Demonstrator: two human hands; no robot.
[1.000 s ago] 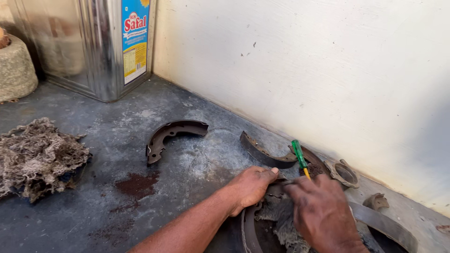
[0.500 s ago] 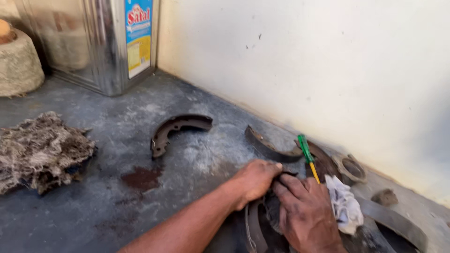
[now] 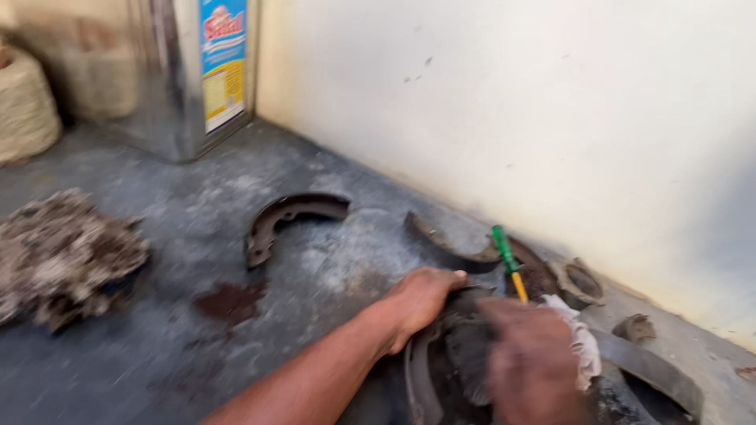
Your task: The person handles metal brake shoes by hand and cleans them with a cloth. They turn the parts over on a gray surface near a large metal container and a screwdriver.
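Observation:
My left hand [image 3: 417, 303] grips a curved, dark brake shoe [image 3: 421, 378] at the bottom middle of the head view and holds it against the floor. My right hand [image 3: 531, 358], blurred by motion, presses a dirty whitish rag [image 3: 579, 342] onto that shoe. A screwdriver with a green and yellow handle [image 3: 508, 260] stands just behind my hands; I cannot tell whether my right hand holds it. A second brake shoe [image 3: 287, 220] lies alone on the grey floor to the left. A third curved piece [image 3: 449, 244] lies near the wall.
A shiny metal tin [image 3: 189, 71] with a coloured label stands at the back left, against the cream wall [image 3: 512, 94]. A heap of grey cotton waste [image 3: 63, 256] lies at the left. A dark oily stain [image 3: 228, 303], small metal parts [image 3: 579, 279] and a flat strip [image 3: 646, 366] lie on the floor.
The view has drifted slightly. My right hand has moved down over the brake shoe with the rag and now blurs with motion. My left hand stays on the shoe.

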